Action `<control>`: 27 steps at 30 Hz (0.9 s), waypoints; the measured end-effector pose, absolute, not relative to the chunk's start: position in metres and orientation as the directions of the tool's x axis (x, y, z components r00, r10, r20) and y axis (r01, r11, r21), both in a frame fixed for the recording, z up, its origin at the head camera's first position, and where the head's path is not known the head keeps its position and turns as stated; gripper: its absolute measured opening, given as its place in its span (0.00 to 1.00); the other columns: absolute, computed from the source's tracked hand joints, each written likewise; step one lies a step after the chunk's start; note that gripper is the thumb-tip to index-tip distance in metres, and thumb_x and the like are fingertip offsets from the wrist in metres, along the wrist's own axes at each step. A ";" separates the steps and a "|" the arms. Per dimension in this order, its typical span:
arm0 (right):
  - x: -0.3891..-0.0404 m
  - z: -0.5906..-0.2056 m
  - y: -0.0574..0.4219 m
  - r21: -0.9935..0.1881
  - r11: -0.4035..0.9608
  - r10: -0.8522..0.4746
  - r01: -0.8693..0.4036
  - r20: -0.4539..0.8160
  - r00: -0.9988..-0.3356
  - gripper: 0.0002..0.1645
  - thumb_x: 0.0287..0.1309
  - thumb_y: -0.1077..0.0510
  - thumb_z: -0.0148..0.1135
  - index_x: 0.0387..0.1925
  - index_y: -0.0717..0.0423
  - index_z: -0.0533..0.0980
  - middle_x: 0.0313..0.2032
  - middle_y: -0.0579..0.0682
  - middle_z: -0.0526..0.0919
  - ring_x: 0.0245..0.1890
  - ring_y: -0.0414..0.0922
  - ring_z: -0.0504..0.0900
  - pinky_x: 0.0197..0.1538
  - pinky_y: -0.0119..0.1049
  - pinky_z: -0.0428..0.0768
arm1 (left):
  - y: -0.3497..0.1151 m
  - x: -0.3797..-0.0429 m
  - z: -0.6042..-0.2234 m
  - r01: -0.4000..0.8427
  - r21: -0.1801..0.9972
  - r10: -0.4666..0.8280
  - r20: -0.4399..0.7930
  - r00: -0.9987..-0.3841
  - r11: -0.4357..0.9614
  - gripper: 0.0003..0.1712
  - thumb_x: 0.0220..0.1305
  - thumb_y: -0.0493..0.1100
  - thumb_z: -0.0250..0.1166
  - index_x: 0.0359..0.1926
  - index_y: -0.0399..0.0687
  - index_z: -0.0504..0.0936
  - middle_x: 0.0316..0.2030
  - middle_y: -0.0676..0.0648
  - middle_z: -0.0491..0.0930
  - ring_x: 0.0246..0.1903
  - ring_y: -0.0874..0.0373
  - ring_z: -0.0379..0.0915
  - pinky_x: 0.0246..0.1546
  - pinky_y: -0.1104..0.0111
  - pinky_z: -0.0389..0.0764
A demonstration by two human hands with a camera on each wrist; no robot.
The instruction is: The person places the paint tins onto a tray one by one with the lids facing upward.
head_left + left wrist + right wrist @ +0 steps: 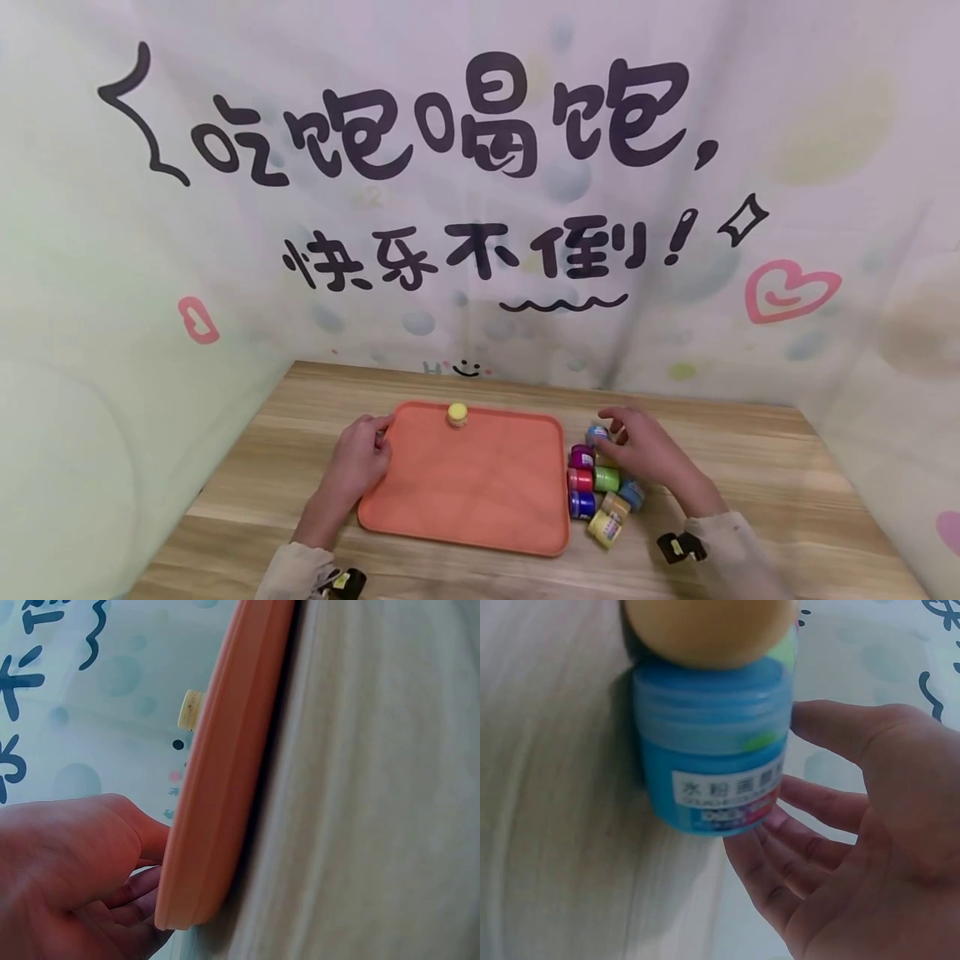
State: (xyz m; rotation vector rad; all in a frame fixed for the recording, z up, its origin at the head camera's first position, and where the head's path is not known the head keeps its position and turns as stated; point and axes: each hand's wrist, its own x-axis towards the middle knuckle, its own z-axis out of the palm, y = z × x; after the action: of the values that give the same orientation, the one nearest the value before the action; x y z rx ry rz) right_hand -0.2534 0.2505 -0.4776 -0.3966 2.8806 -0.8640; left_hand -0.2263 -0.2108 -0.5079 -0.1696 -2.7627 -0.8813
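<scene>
A wood-grain table (780, 467) stands before a pale, black-lettered backdrop (480, 196).

Your left hand (358, 454) reaches forward and inward, its index finger (379, 422) stretched out and the other fingers (136, 909) bent. Your right hand (647, 447) angles leftward from the wrist (699, 493), thumb (829, 721) and fingers (823, 804) curved and set apart.

It's a small booth-like corner, pale printed cloth (420, 33) rising behind and on both sides! Across the back runs bold black Chinese lettering (483, 254), there's a pink heart (787, 297) off to the right, a little smiley face (467, 372) down low. A wood-grain table (255, 467) fills the nook, and the orange tray (465, 492) and paint jars (581, 480) lend a craft-table look. Home, shop or studio? The views don't settle that.
</scene>
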 end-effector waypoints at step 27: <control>-0.250 -0.482 0.240 -0.530 0.847 -0.062 0.043 -0.179 -0.982 0.37 0.70 0.30 0.65 0.46 0.62 0.84 0.39 0.54 0.87 0.34 0.47 0.81 0.35 0.39 0.81 | -0.211 -0.225 -0.507 0.192 0.551 0.043 0.273 -0.961 0.812 0.24 0.61 0.25 0.67 0.60 0.30 0.87 0.32 0.45 0.79 0.30 0.58 0.71 0.34 0.67 0.74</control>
State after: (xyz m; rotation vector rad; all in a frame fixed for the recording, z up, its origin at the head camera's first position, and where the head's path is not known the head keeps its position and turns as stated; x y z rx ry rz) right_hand -0.2505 0.2401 -0.4818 -0.0154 2.8350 -0.8209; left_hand -0.2252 -0.2109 -0.5068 -0.1814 -2.7499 -0.8752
